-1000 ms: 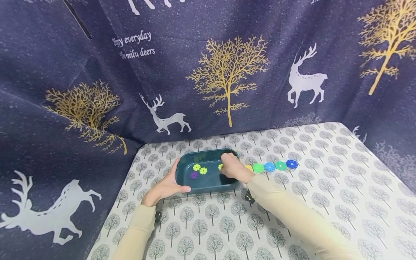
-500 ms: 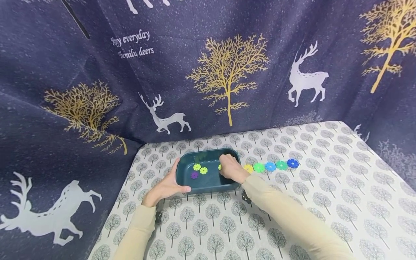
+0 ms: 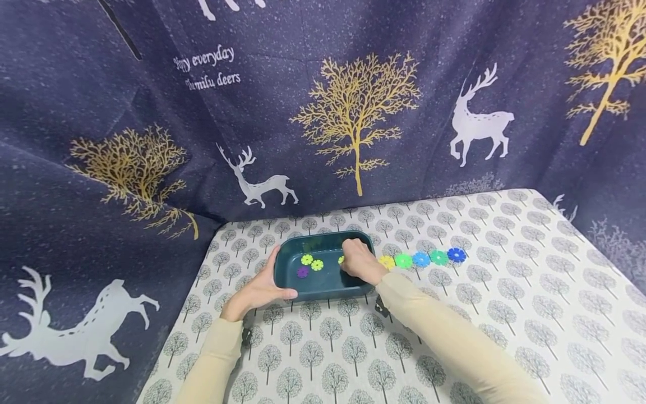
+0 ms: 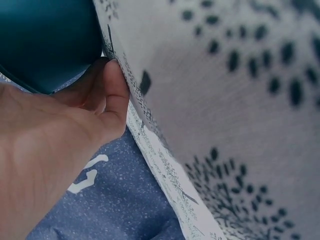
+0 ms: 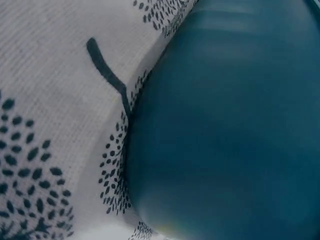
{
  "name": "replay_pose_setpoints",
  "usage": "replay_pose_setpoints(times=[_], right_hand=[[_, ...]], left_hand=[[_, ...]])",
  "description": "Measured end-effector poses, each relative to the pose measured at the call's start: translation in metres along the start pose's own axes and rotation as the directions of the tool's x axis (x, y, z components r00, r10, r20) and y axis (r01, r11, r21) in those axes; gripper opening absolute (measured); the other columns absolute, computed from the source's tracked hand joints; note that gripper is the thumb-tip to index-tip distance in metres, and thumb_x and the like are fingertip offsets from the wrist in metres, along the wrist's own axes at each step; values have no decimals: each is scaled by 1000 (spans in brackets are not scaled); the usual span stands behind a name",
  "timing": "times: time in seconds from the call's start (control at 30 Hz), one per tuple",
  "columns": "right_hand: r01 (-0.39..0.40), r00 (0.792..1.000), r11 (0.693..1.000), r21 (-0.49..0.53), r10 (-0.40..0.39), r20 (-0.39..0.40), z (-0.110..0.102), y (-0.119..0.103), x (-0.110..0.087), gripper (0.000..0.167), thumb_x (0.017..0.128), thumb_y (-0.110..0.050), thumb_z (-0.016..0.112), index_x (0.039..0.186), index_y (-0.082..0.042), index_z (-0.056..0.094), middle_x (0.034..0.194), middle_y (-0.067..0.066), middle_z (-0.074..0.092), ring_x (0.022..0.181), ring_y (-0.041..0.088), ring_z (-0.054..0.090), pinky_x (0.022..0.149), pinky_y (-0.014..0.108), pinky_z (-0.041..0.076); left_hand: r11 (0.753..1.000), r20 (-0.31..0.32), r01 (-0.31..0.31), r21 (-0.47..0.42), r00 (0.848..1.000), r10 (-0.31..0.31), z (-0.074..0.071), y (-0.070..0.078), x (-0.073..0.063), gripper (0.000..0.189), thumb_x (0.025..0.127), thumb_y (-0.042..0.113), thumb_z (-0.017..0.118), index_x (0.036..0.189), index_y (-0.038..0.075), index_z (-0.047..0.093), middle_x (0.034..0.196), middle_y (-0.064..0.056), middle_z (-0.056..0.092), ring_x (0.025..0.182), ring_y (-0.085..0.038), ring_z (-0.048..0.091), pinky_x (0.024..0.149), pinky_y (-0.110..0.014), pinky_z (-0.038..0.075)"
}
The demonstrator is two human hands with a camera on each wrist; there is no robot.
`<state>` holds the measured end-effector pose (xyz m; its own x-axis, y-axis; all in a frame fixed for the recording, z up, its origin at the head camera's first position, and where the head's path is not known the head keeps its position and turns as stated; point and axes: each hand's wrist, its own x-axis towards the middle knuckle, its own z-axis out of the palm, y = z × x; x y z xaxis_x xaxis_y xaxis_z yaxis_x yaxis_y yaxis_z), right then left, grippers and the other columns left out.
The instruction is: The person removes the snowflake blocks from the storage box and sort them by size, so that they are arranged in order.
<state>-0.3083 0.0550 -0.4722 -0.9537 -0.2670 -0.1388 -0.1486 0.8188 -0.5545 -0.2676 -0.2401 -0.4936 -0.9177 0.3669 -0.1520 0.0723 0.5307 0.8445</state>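
Teal, the tub (image 3: 328,294) sits toward the far-left corner of the tabletop (image 3: 323,359); your left hand (image 3: 259,289) grips its left end. Your curled right hand (image 3: 362,262) seems to be picking inside; what it pinches, I cannot tell. Next calls for fingertip care: the yellow-green discs (image 3: 317,265) inside look thin, notched, like the coloured row (image 3: 421,259) toward the right edge.

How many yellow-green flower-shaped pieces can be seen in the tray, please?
3: two yellow-green pieces in the left part of the tray, one more piece beside the right hand, which may hide others.
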Motion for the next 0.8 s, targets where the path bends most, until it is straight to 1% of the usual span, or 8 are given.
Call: replay_pose_setpoints(times=[0.17,0.27,0.4,0.43,0.5,0.6,0.7,0.8], right_hand=[[-14,1000,1000,-3,14,-3,0,0,2,45,94,-1,79,65,-14,47,61,-1,33,54,15,38,51,28,37],[-27,1000,1000,-1,27,-3,2,0,3,39,92,-5,83,68,-12,53,63,1,42,56,16,43,53,30,41],[-31,1000,999,-11,31,-5,5,0,2,20,91,-13,87,92,-3,70,79,8,63,64,19,56,60,32,49],[-25,1000,1000,-16,25,-1,6,1,2,24,92,-13,87,105,1,72,83,9,65,66,19,59,61,32,50],[-12,1000,999,-30,13,9,6,1,2,47,94,-13,85,132,7,66,86,12,69,66,20,61,62,33,51],[3,999,999,-48,-1,38,6,1,3,78,98,-12,80,162,10,40,79,14,71,59,19,58,60,31,47],[11,998,998,-67,-7,62,6,0,3,88,100,-13,78,168,9,28,71,12,69,53,16,52,58,30,44],[14,997,998,-61,-9,78,6,0,3,88,100,-14,78,168,8,28,71,14,70,51,16,49,59,30,44]], left_hand=[[1000,4,-6,-5,1000,6,0,0,1,151,77,26,99,174,12,-16,180,-32,17,165,-56,23,134,-75,18],[1000,-2,0,3,1000,0,1,0,1,150,78,25,99,175,13,-15,181,-30,16,166,-54,21,134,-73,16],[1000,-5,15,10,1000,-15,2,1,0,149,78,26,98,175,14,-15,181,-30,16,166,-54,22,134,-74,16],[1000,-5,22,11,1000,-22,2,1,-1,149,78,26,98,175,14,-15,181,-30,16,166,-54,22,134,-73,16],[1000,-6,23,14,1000,-23,2,2,-1,150,78,27,98,175,14,-15,181,-30,15,166,-55,22,134,-74,16],[1000,-7,14,21,1000,-14,2,1,-1,150,77,29,99,175,13,-15,181,-30,16,166,-55,22,134,-74,16],[1000,-8,11,21,1000,-11,1,0,-1,150,77,29,98,175,13,-15,181,-30,16,166,-54,22,134,-74,16],[1000,-8,11,24,1000,-11,1,-1,-1,149,78,28,98,175,13,-15,181,-30,16,166,-55,23,134,-74,17]])
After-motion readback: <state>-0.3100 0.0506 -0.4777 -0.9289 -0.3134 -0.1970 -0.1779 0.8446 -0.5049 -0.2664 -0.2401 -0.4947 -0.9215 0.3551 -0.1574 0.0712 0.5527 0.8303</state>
